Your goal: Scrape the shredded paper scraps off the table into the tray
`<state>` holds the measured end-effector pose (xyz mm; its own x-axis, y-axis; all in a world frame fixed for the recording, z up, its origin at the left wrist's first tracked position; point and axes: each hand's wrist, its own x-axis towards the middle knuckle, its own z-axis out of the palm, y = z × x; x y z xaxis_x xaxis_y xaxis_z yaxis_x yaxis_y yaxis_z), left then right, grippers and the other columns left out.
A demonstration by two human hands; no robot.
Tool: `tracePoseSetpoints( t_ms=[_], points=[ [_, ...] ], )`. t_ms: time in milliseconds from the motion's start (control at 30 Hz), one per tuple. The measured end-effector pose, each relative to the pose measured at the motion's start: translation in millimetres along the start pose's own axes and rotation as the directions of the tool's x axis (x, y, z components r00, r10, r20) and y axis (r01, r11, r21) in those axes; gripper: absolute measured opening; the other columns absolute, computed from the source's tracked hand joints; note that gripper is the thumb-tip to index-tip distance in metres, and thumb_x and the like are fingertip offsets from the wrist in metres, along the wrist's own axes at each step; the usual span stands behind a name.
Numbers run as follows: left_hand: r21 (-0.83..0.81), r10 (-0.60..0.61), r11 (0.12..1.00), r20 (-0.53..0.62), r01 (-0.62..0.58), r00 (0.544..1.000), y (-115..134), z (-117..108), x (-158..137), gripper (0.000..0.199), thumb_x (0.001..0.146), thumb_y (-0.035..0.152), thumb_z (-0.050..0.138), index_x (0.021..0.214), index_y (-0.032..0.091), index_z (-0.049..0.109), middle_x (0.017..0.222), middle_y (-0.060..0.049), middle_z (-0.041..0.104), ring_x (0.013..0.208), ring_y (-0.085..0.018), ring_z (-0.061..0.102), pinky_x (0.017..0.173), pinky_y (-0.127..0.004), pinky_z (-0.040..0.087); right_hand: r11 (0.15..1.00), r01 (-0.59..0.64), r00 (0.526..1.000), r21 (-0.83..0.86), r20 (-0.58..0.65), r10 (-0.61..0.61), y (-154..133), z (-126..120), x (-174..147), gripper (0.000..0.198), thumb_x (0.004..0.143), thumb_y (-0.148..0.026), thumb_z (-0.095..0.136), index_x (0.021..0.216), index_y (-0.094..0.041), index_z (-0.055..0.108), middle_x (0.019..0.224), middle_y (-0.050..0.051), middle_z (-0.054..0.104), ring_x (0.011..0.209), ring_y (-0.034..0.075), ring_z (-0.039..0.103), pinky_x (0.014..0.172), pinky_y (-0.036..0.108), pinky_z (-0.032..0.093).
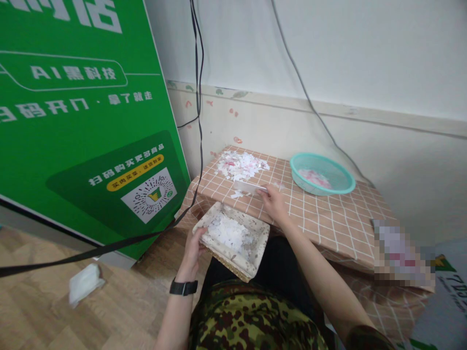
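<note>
My left hand [194, 253] grips the near left rim of a shallow, pale box [260, 243] with speckled inner walls. Torn white paper scraps [229, 232] lie inside it. The box is tilted a little and held over my lap, just off the table's front edge. In my right hand [273, 200] is a flat, pale, blade-like piece [248, 187], pinched by one end low over the tablecloth. A few scraps lie beside its tip. Beyond it spreads a heap of paper scraps [241, 165], mostly white with some pink.
A turquoise plastic basket [323, 187] holding pinkish-white scraps stands on the checked tablecloth [328, 218]. A black strap [146, 236] crosses in front of the green cabinet [73, 121] at left. A white packet [85, 284] lies on the floor. A grey cable [310, 102] runs down the wall.
</note>
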<state>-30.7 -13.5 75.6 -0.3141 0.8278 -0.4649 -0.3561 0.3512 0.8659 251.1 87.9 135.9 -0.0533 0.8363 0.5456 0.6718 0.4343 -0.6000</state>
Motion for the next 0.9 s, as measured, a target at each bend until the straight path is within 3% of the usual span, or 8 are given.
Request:
tracePoseSetpoints(
  t_ms=[133, 367, 600, 800, 900],
  points=[
    [-0.009, -0.007, 1.0, 0.015, 0.007, 1.0, 0, 0, -1, 0.049, 0.066, 0.043, 0.076, 0.109, 0.019, 0.07, 0.083, -0.006, 0.075, 0.071, -0.024, 0.071, 0.054, -0.027, 0.051, 0.989, -0.088, 0.996, -0.122, -0.043, 0.083, -1, -1, -5, 0.027, 0.098, -0.045, 0.048, 0.085, -0.025, 0.06, 0.065, 0.001, 0.061, 0.06, 0.02, 0.057, 0.06, 0.03, 0.037],
    [-0.017, -0.012, 1.0, 0.004, 0.012, 1.0, -3, -2, 1, 0.049, 0.066, 0.044, 0.075, 0.108, 0.02, 0.07, 0.082, -0.004, 0.074, 0.068, -0.022, 0.069, 0.051, -0.025, 0.048, 0.995, -0.015, 0.999, -0.098, 0.047, 0.019, -6, 5, 4, 0.024, 0.099, -0.039, 0.046, 0.091, -0.024, 0.063, 0.076, 0.004, 0.068, 0.067, 0.022, 0.062, 0.064, 0.031, 0.041],
    [-0.042, -0.003, 0.999, 0.004, 0.003, 1.0, -5, -5, 5, 0.05, 0.067, 0.047, 0.075, 0.107, 0.018, 0.07, 0.081, -0.004, 0.073, 0.068, -0.022, 0.068, 0.051, -0.025, 0.048, 0.982, -0.044, 0.997, -0.185, -0.073, 0.031, -7, 5, -20, 0.029, 0.099, -0.044, 0.047, 0.094, -0.023, 0.067, 0.07, 0.004, 0.068, 0.063, 0.022, 0.063, 0.062, 0.031, 0.042],
    [-0.041, -0.01, 0.999, 0.0, 0.01, 1.0, -5, -6, 6, 0.048, 0.067, 0.049, 0.076, 0.103, 0.018, 0.072, 0.08, -0.004, 0.074, 0.07, -0.023, 0.069, 0.054, -0.026, 0.049, 0.988, 0.018, 0.999, -0.156, 0.04, -0.012, -9, 12, -12, 0.026, 0.1, -0.04, 0.046, 0.098, -0.024, 0.067, 0.077, 0.005, 0.071, 0.069, 0.023, 0.066, 0.064, 0.031, 0.042],
    [-0.021, -0.009, 1.0, -0.02, 0.009, 1.0, -7, -7, 8, 0.048, 0.066, 0.049, 0.076, 0.103, 0.019, 0.071, 0.084, -0.004, 0.074, 0.069, -0.022, 0.068, 0.054, -0.026, 0.049, 0.983, -0.049, 0.998, -0.178, -0.056, 0.04, -5, 9, -12, 0.03, 0.101, -0.044, 0.045, 0.097, -0.024, 0.067, 0.076, 0.005, 0.071, 0.068, 0.023, 0.065, 0.063, 0.031, 0.041]
  ],
)
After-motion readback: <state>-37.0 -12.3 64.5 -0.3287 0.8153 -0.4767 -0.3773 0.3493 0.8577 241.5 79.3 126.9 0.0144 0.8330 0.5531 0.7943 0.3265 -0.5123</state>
